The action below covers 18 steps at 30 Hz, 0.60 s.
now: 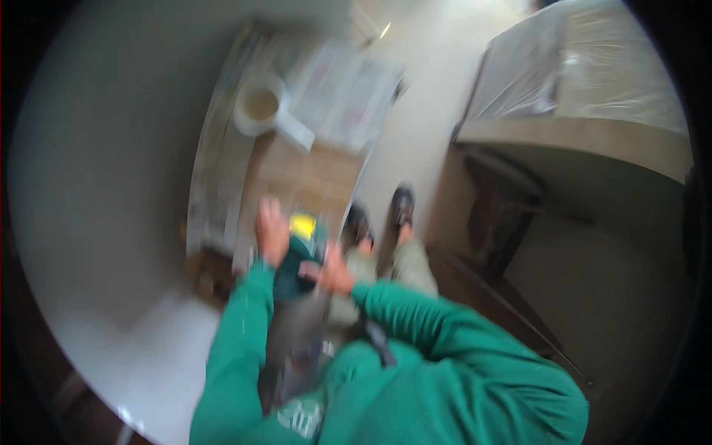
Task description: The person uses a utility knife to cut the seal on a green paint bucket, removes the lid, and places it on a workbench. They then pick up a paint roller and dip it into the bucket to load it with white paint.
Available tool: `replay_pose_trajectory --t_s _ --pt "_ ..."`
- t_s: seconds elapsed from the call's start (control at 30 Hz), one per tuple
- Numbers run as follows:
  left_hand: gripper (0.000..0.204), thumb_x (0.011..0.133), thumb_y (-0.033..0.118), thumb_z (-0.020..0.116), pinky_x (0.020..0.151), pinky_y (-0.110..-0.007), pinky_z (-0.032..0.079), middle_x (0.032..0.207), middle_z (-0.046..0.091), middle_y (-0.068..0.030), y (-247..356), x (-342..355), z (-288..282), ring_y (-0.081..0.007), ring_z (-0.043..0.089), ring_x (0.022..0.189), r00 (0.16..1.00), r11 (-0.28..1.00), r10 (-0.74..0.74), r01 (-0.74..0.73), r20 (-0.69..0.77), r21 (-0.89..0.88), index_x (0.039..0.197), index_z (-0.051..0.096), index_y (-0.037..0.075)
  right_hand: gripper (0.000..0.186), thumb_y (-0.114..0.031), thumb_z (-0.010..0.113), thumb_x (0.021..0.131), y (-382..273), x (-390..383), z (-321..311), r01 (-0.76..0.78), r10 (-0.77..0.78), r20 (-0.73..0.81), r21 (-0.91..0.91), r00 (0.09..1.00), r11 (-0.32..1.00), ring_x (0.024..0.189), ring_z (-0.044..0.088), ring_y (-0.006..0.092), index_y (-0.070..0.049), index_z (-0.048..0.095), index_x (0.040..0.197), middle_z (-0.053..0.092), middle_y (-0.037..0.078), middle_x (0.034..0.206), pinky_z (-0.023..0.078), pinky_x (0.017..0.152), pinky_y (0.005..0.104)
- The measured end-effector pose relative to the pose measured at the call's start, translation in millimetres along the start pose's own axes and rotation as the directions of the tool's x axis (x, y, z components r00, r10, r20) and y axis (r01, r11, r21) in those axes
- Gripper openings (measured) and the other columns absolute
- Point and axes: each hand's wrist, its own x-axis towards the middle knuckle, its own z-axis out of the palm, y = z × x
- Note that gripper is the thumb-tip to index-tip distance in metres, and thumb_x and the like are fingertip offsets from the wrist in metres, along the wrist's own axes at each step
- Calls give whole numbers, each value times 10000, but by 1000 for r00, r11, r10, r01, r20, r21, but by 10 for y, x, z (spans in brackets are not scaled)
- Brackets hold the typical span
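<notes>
2 hands (pixel 272 236) (pixel 337 273) at a yellow-patched green object (pixel 298 252) (apparently in contact)

Our left arm (pixel 247 319) stretches forward, our right arm (pixel 408 305) bends inward; left hand (pixel 273 233) leads right hand (pixel 335 273), their grip blurred.

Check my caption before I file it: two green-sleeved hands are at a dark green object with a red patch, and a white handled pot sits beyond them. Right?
No: in the head view the patch on the dark green object is yellow, not red. The left hand and right hand are at it, with the white handled pot beyond.
</notes>
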Motion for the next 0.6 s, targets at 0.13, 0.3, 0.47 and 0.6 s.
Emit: replay_pose_trajectory --t_s 0.13,0.3,0.47,0.6 --pt "228 900 184 527 664 -508 487 829 658 -206 -969 478 -194 -382 627 735 791 657 -602 568 109 -497 799 621 3 726 -416 815 755 -234 -150 62 -196 195 -22 -56 981 979 1047 496 382 61 483 1190 510 247 1108 421 935 447" --pt "134 929 155 548 437 -247 382 690 516 -2 -2776 -546 -572 -100 484 537 860 -40 -429 290 278 -956 833 563 62 775 -470 785 772 -691 -195 87 -297 310 84 -141 947 945 1089 500 409 98 465 1193 525 291 1111 414 963 449" --pt "142 967 151 516 531 -324 479 736 564 -41 -2280 -1639 -577 -176 585 616 642 469 -767 570 8 -674 974 584 27 744 -455 784 785 -483 -259 232 -223 240 77 -179 968 958 1061 557 323 92 477 1184 547 233 1120 444 951 412" --pt "255 969 252 573 733 -405 521 951 602 -129 -1214 -1954 -755 -295 622 859 988 976 -139 124 -71 -179 1165 610 94 788 -464 800 761 -450 -272 234 -295 302 66 -102 951 950 1073 550 377 116 474 1184 528 274 1127 452 943 426"
